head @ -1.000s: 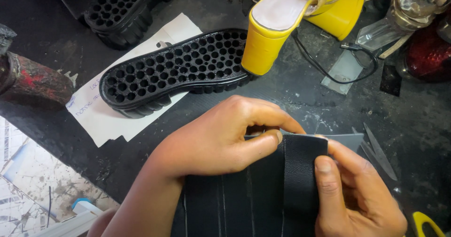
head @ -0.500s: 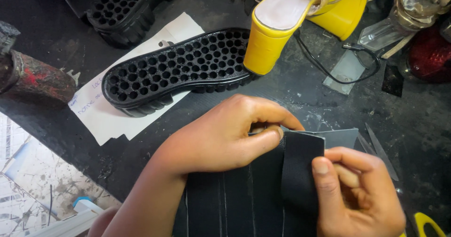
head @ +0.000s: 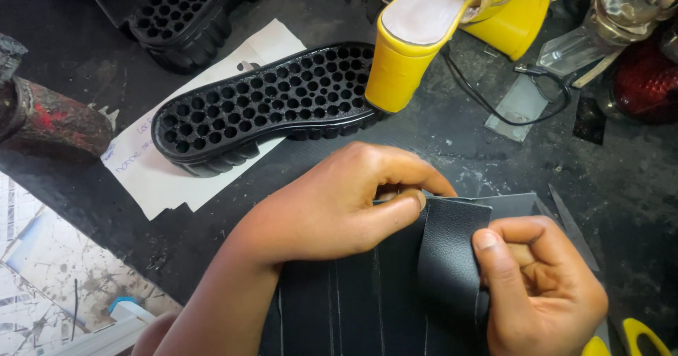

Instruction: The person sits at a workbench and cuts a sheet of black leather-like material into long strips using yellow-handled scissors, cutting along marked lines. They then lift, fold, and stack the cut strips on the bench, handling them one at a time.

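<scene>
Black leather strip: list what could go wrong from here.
1. The black leather strip is pinched only at its top edge by the left hand and along its side by the right hand, so it might crease or slip.
2. A thin pointed blade lies beside the right hand and could nick it.

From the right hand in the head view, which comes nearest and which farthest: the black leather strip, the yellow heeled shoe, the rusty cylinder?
1. Black leather strip: pinched in the right hand itself.
2. Yellow heeled shoe: up top, past the left hand.
3. Rusty cylinder: far left edge.
</scene>
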